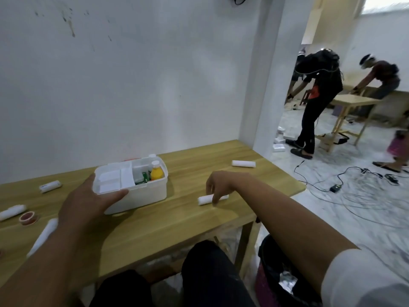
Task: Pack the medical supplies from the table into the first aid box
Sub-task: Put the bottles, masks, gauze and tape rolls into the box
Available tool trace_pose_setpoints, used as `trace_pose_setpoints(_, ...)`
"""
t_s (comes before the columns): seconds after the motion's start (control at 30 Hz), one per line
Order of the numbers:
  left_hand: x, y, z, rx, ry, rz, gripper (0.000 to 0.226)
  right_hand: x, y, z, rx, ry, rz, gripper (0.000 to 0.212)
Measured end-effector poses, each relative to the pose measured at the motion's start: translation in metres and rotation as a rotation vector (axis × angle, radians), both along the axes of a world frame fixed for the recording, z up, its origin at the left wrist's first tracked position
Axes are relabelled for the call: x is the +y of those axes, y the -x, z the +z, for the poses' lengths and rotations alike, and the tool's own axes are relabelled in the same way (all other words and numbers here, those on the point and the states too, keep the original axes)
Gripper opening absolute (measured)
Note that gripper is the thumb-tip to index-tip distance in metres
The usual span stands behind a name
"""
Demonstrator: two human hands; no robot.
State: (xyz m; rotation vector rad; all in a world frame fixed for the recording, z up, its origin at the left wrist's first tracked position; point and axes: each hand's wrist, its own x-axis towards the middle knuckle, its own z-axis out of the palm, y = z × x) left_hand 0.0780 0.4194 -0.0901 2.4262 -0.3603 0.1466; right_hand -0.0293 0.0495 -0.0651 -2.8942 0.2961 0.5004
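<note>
An open white first aid box (141, 197) stands on the wooden table (177, 224), with a white inner tray, a yellow bottle (156, 172) and a green packet inside. My left hand (88, 202) grips the box's near left corner. My right hand (218, 187) reaches down over a white bandage roll (204, 199), fingertips touching it as it lies on the table. Other white rolls lie at the far right (243, 163), far left (50, 186), left edge (12, 212) and under my left forearm (44, 235). A red tape roll (27, 218) sits at the left.
A white wall stands right behind the table. Beside the table at the lower right is a black-lined bin (281, 278). Cables (354, 189) trail over the floor to the right, where two people bend over another wooden table (354, 103).
</note>
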Motion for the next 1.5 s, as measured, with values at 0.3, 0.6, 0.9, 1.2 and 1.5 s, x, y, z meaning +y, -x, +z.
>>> trace_pose_setpoints(0.3,-0.006,0.003,-0.004,-0.017,0.043,0.001,0.104,-0.077,0.007,0.007,-0.195,0.127,-0.224,0.031)
trace_pose_setpoints(0.6,0.003,-0.026,-0.025,0.094,0.039,0.014,0.114,-0.133,-0.008,-0.001,-0.191,0.233,-0.374,0.039)
trace_pose_setpoints(0.9,0.003,-0.03,-0.024,0.12,0.036,-0.006,0.113,-0.161,-0.026,-0.019,-0.163,0.073,-0.433,0.08)
trace_pose_setpoints(1.2,-0.014,-0.002,0.002,0.011,0.07,0.014,0.103,-0.138,-0.039,-0.014,-0.31,-0.01,-0.374,0.059)
trace_pose_setpoints(1.5,-0.011,-0.005,0.0,0.0,0.1,0.0,0.086,-0.015,-0.075,0.073,-0.668,-0.353,-0.143,0.056)
